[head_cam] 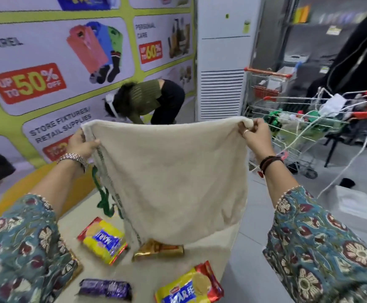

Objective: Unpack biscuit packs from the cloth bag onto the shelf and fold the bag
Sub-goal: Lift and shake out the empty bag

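Observation:
I hold the cream cloth bag up in front of me, spread wide and hanging down. My left hand grips its upper left corner and my right hand pinches its upper right corner. Green handles dangle from the bag's left side. Below it, on the beige shelf surface, lie biscuit packs: a yellow Marie pack, a gold-brown pack partly under the bag's hem, a purple pack and a second yellow Marie pack.
A shopping trolley holding goods stands to the right, with another trolley behind it. A person in a green top bends down beyond the bag near the poster wall. A white cabinet stands behind.

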Demonstrator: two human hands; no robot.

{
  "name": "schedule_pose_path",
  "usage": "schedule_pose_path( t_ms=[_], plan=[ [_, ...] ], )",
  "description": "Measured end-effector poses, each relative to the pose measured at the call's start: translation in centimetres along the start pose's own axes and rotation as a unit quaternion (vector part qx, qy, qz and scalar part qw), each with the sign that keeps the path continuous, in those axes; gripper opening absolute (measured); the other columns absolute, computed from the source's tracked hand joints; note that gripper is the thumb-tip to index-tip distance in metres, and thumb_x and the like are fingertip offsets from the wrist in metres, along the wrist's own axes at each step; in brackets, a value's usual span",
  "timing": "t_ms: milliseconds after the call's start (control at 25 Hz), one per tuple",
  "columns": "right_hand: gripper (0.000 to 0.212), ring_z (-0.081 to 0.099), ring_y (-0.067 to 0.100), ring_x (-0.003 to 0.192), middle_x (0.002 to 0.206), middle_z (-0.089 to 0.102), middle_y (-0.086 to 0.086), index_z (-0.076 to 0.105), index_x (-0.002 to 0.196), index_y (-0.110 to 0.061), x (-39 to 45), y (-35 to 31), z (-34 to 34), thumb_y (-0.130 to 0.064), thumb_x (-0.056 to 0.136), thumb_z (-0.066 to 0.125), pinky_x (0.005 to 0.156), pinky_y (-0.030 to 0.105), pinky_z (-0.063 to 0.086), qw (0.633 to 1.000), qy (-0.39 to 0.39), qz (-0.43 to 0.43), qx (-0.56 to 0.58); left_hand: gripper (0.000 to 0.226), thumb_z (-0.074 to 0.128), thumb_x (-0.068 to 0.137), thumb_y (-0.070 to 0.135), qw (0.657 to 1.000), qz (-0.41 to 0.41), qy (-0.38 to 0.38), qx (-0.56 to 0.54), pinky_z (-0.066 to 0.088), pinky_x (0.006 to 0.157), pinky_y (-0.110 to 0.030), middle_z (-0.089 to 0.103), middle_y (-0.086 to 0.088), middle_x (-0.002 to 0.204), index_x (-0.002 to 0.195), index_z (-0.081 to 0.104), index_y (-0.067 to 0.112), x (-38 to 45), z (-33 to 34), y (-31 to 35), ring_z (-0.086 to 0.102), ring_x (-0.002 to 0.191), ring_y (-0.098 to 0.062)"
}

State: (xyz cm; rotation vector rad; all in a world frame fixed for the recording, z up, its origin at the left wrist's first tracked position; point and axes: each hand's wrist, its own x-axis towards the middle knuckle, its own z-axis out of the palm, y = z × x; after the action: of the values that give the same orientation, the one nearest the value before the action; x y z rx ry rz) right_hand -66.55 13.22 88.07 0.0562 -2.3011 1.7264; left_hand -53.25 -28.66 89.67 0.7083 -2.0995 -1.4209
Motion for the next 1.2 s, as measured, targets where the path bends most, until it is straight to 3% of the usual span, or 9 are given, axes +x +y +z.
schedule_pose_path(
  t_ms=[200, 360, 520, 640, 720, 800, 920, 1040, 1200],
  plan=[
    [0.022, 0.055, 0.005, 0.075, 0.087, 0.059, -0.002, 0.048, 0.082, -0.031, 3.9, -0.5, -3.5, -0.017, 0.088, 0.064, 0.068, 0.021, 0.047, 0.993, 0.063, -0.063, 0.083, 0.032, 0.055, 0.09, 0.005, 0.997, 0.03, -0.009, -0.072, 0.047, 0.086, -0.04, 0.059, 0.003, 0.084, 0.122, 0.053, 0.004, 5.6, 7.4, 3.5, 0.054, 0.097, -0.021],
    [0.022, 0.058, -0.011, 0.068, 0.085, 0.062, -0.007, 0.053, 0.09, -0.02, 3.0, 2.1, -4.9, -0.002, 0.086, 0.064, 0.066, 0.011, 0.048, 0.986, 0.052, -0.053, 0.146, 0.028, 0.053, 0.091, 0.004, 0.994, 0.051, -0.032, -0.087, 0.048, 0.083, -0.034, 0.063, 0.004, 0.082, 0.118, 0.055, 0.002, 6.0, 9.6, 1.1, 0.058, 0.092, -0.016],
    [0.027, 0.06, -0.007, 0.063, 0.07, 0.067, -0.01, 0.057, 0.081, -0.018, -1.4, 9.7, -4.4, 0.007, 0.081, 0.066, 0.066, 0.019, 0.051, 0.991, -0.07, 0.043, 0.103, 0.014, 0.054, 0.092, 0.011, 0.995, 0.019, -0.074, 0.063, 0.042, 0.049, -0.014, 0.058, 0.013, 0.053, 0.094, 0.058, -0.003, 3.7, 8.8, -7.2, 0.05, 0.05, -0.001],
    [0.026, 0.051, 0.001, 0.051, 0.054, 0.055, -0.008, 0.054, 0.074, -0.014, -3.7, 15.1, -3.8, -0.002, 0.068, 0.077, 0.058, 0.025, 0.041, 0.967, -0.217, 0.13, 0.027, 0.021, 0.056, 0.09, 0.011, 0.971, -0.056, -0.169, 0.159, 0.046, 0.066, -0.033, 0.062, -0.012, 0.076, 0.095, 0.061, -0.008, 2.7, 6.5, -13.7, 0.053, 0.067, -0.021],
    [0.027, 0.044, 0.006, 0.05, 0.054, 0.046, -0.005, 0.055, 0.074, -0.014, -4.3, 17.6, -3.3, -0.016, 0.069, 0.082, 0.05, 0.023, 0.038, 0.935, -0.3, 0.182, -0.056, 0.017, 0.059, 0.088, 0.013, 0.936, -0.096, -0.234, 0.243, 0.046, 0.068, -0.038, 0.06, -0.015, 0.08, 0.084, 0.06, -0.003, 2.3, 5.6, -16.1, 0.051, 0.07, -0.023],
    [0.027, 0.041, 0.005, 0.047, 0.057, 0.047, -0.005, 0.057, 0.074, -0.017, -4.3, 19.1, -2.5, -0.026, 0.07, 0.083, 0.043, 0.019, 0.033, 0.886, -0.374, 0.226, -0.156, 0.021, 0.059, 0.088, 0.018, 0.898, -0.114, -0.282, 0.317, 0.042, 0.06, -0.028, 0.054, -0.011, 0.071, 0.073, 0.054, 0.004, 2.2, 6.2, -17.5, 0.048, 0.064, -0.02],
    [0.036, 0.031, 0.011, 0.044, 0.06, 0.04, 0.0, 0.057, 0.073, -0.017, -3.0, 20.9, -0.6, -0.039, 0.066, 0.083, 0.041, 0.021, 0.024, 0.813, -0.464, 0.267, -0.229, 0.025, 0.058, 0.088, 0.032, 0.82, -0.124, -0.358, 0.429, 0.037, 0.057, -0.023, 0.055, -0.007, 0.081, 0.08, 0.054, 0.009, 3.3, 8.9, -18.7, 0.05, 0.071, -0.019],
    [0.039, 0.032, 0.013, 0.045, 0.058, 0.039, 0.0, 0.052, 0.075, -0.016, -0.4, 22.6, 1.8, -0.042, 0.068, 0.081, 0.041, 0.021, 0.023, 0.857, -0.382, 0.284, -0.196, 0.03, 0.06, 0.087, 0.036, 0.814, -0.142, -0.373, 0.422, 0.04, 0.066, -0.028, 0.057, -0.011, 0.097, 0.095, 0.055, 0.007, 5.8, 11.9, -19.4, 0.053, 0.086, -0.023],
    [0.03, 0.049, 0.015, 0.053, 0.063, 0.054, 0.0, 0.06, 0.101, -0.007, 3.8, 25.6, 6.0, -0.023, 0.079, 0.074, 0.044, 0.023, 0.037, 0.932, -0.178, 0.29, -0.126, 0.02, 0.059, 0.088, 0.018, 0.911, -0.129, -0.221, 0.323, 0.04, 0.081, -0.035, 0.055, -0.015, 0.103, 0.1, 0.057, 0.001, 8.8, 15.7, -21.3, 0.055, 0.102, -0.031]
  ],
)
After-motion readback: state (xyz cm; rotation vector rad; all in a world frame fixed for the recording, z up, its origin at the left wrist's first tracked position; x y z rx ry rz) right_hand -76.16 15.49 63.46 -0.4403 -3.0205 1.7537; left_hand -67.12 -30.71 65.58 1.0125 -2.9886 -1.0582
